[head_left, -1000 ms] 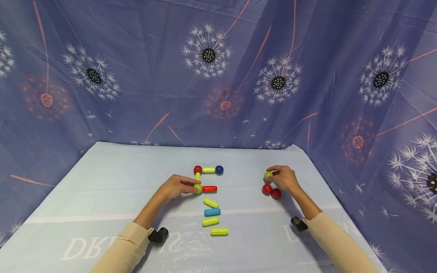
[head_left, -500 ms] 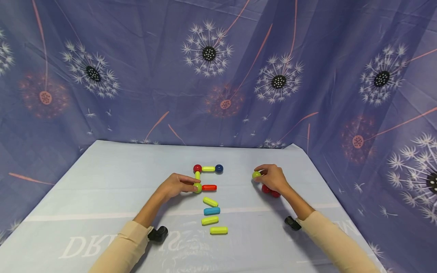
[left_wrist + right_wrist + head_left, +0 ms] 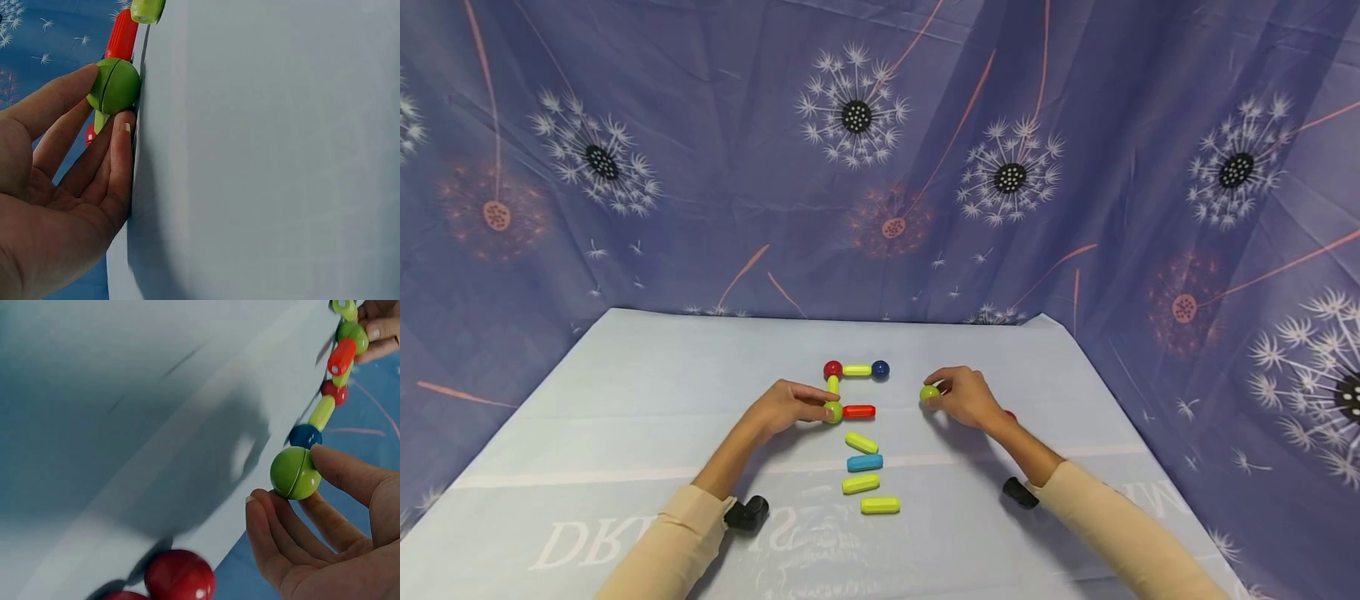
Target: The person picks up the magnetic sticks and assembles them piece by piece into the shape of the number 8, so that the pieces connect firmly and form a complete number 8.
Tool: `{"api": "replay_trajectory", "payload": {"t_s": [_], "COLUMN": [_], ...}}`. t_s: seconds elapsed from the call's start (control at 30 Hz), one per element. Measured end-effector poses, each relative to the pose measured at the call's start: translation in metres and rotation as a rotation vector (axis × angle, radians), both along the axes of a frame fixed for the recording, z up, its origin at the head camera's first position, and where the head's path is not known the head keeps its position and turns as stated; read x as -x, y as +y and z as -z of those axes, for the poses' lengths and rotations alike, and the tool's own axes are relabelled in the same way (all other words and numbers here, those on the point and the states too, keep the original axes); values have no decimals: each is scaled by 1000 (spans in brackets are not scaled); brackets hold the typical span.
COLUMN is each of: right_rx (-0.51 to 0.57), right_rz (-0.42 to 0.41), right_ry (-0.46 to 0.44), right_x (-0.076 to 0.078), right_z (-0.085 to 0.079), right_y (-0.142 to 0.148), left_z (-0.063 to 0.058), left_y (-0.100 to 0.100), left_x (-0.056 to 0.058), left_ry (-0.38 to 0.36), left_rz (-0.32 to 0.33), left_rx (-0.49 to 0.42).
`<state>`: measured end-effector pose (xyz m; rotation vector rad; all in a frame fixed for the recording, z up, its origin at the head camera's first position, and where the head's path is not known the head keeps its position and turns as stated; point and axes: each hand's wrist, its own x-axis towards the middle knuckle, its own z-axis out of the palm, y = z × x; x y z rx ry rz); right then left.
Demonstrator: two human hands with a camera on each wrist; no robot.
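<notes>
My left hand (image 3: 786,412) pinches a green ball (image 3: 115,85) at the near left corner of a small joined shape on the table. A red rod (image 3: 859,412) sticks out to the right from that ball. Behind it a yellow-green rod (image 3: 833,384) leads to a red ball (image 3: 832,370), and another yellow-green rod (image 3: 857,370) runs from there to a dark blue ball (image 3: 881,369). Right of the shape, my right hand (image 3: 962,396) pinches a second green ball (image 3: 295,473) between thumb and fingers, with the ball's shadow on the table below.
Several loose rods lie in front of the shape: yellow-green ones (image 3: 880,505) and a blue one (image 3: 865,462). Red balls (image 3: 180,575) rest on the table by my right hand, mostly hidden by that arm in the head view. A patterned curtain (image 3: 760,167) rises behind the table.
My right hand has carried its green ball leftward, away from the red balls and nearer the red rod. My left hand keeps its pinch in the same place.
</notes>
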<state>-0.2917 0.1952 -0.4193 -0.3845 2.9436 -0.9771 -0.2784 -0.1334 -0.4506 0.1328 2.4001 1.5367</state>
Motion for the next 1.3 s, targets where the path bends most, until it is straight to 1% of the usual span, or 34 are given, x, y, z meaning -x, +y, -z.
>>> {"api": "replay_trajectory", "payload": {"t_s": [0.3,0.57,0.9,1.3], "right_rx": [4,13,20,22], "right_rz": [-25,-40,-80,-123], "right_ry": [-28,-48,-45,-38], "right_x": [-6,-10,-12,-13], "right_z": [2,4,10,10], "right_y": [-24,-41,-52,-58], "left_z": [-3,-2,-1,-1], "left_y": [0,0,1,1], "left_x": [1,0,1,0], "left_ry": [1,1,4,2], "left_rz": [0,-1,1,0], "left_rx": [3,-4,-3,-16]}}
